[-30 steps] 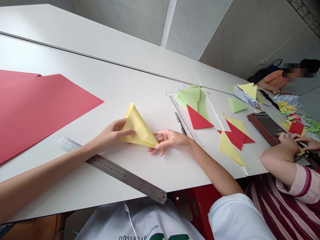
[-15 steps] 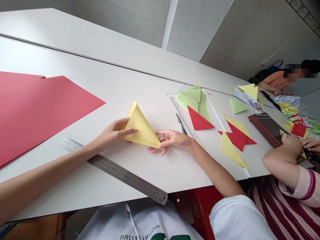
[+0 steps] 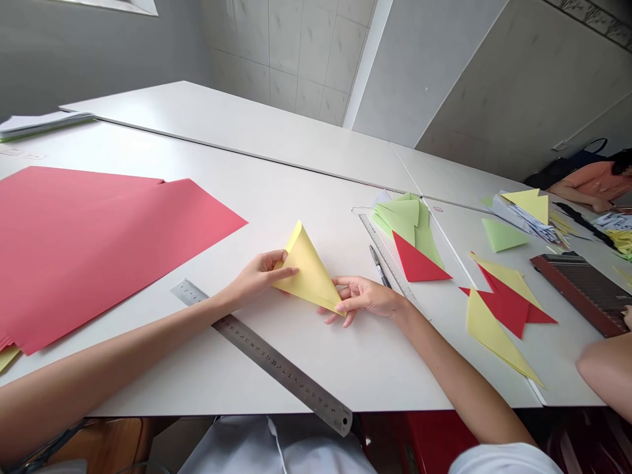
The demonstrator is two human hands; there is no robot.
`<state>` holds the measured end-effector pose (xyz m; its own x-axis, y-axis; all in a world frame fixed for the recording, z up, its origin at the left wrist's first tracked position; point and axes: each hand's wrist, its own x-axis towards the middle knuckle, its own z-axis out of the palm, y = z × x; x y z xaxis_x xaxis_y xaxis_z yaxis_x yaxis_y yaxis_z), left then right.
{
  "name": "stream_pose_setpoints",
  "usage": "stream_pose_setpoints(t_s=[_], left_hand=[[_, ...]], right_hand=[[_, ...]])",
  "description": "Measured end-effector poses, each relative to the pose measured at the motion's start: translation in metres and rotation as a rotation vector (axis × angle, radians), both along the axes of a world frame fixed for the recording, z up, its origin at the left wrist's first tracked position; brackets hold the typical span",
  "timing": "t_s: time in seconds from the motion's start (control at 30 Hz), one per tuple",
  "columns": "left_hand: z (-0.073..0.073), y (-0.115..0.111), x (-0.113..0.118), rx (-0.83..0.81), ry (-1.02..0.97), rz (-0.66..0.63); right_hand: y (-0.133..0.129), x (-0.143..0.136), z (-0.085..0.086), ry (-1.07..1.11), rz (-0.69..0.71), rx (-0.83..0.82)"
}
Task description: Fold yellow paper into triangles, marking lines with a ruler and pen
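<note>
Between my two hands is a sheet of yellow paper [image 3: 312, 273], folded into a triangle and held just over the table. My left hand [image 3: 264, 273] pinches its left edge, thumb on the front face and the other fingers partly hidden behind. My right hand [image 3: 363, 299] grips the lower right corner between thumb and fingers. Under my left forearm lies a metal ruler [image 3: 279, 359], its end jutting past the table's front edge. A pen [image 3: 379, 265] and a clear ruler [image 3: 390, 260] lie beyond my right hand.
Large red sheets [image 3: 113, 257] cover the table's left side. To the right lie green paper [image 3: 402, 220], a red triangle [image 3: 419, 260], folded yellow paper [image 3: 498, 336] and a dark brown slatted board [image 3: 577, 289]. A co-worker's arm [image 3: 607, 368] rests at the right edge; another person sits farther back.
The view has turned left, so everything appears shifted right and down, and a paper stack shows at far left. My hands keep the same hold on the yellow paper.
</note>
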<state>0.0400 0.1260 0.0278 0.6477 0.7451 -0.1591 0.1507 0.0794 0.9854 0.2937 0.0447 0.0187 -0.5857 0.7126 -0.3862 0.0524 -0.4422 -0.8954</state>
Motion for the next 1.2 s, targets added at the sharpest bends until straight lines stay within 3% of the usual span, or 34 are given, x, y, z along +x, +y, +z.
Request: stream_pose_setpoints(t_s=[0.77, 1.0, 1.2], left_hand=[[-0.005, 0.003, -0.005, 0.051, 0.006, -0.034], [0.001, -0.010, -0.007, 0.151, -0.027, -0.062], [-0.005, -0.019, -0.007, 0.191, -0.058, -0.098]], right_hand=[[0.001, -0.005, -0.006, -0.039, -0.017, 0.059], [0.000, -0.008, -0.006, -0.094, 0.000, 0.132], [-0.004, -0.016, -0.006, -0.210, -0.005, 0.217]])
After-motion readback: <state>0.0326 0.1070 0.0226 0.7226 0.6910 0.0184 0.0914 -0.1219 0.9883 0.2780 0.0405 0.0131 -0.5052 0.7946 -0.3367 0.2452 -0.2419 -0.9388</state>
